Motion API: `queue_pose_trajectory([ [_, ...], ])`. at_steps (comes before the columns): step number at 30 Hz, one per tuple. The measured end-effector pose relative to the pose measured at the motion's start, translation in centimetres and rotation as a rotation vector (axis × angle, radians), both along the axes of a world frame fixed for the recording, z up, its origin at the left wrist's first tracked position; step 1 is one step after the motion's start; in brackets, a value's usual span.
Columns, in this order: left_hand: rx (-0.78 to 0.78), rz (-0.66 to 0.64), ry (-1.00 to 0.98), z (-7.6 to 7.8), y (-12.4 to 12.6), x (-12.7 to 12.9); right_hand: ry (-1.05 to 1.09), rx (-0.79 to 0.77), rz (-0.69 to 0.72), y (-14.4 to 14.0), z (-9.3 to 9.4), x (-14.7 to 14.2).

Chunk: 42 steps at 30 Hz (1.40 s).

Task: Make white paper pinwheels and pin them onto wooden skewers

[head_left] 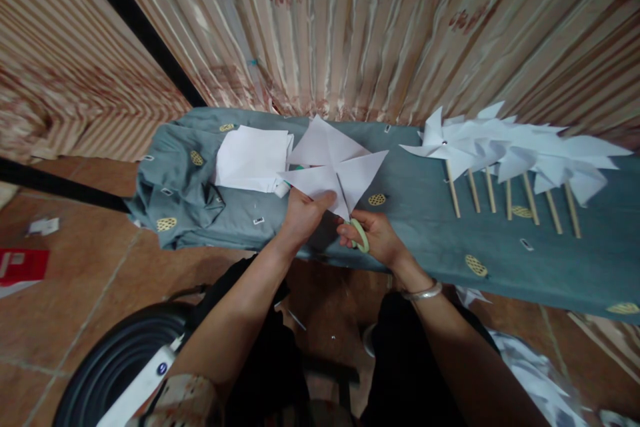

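Striped curtains [320, 27] rise beyond a surface [425, 243] draped in grey-green cloth, where a seated person works paper with both hands. Well to the right of the right grip, white paper pinwheels [525, 143] lie in an overlapping row, seven wooden sticks [531, 199] pointing back toward the person. On the floor, nearer the person and to the right of that grip, a clear plastic bag [564, 383] holds white paper pieces. Just beyond and to the left of the left grip sits a stack of white paper [250, 159]. Above the surface, directly ahead of both grips, is a slit paper sheet [325, 163], one corner pointing away from the person, another to the right. The left grip [304, 213] is clamped on its near left part, thumb on top. The right grip [375, 233] is closed around the pale green handle of scissors [361, 237], whose long axis runs away and slightly left, blades at the sheet's near slit; how wide they stand cannot be told.
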<state>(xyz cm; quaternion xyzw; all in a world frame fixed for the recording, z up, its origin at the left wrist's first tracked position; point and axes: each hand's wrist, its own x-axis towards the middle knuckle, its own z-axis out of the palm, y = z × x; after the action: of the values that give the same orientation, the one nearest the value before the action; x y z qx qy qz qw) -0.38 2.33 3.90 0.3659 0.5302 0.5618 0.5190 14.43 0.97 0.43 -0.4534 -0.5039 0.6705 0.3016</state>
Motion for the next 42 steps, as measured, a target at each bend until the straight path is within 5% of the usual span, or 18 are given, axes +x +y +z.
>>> queue_pose_trajectory([
  [42, -0.015, 0.000, -0.005, -0.53, 0.16, 0.09, -0.032, 0.023, -0.019, -0.17, 0.32, -0.21],
])
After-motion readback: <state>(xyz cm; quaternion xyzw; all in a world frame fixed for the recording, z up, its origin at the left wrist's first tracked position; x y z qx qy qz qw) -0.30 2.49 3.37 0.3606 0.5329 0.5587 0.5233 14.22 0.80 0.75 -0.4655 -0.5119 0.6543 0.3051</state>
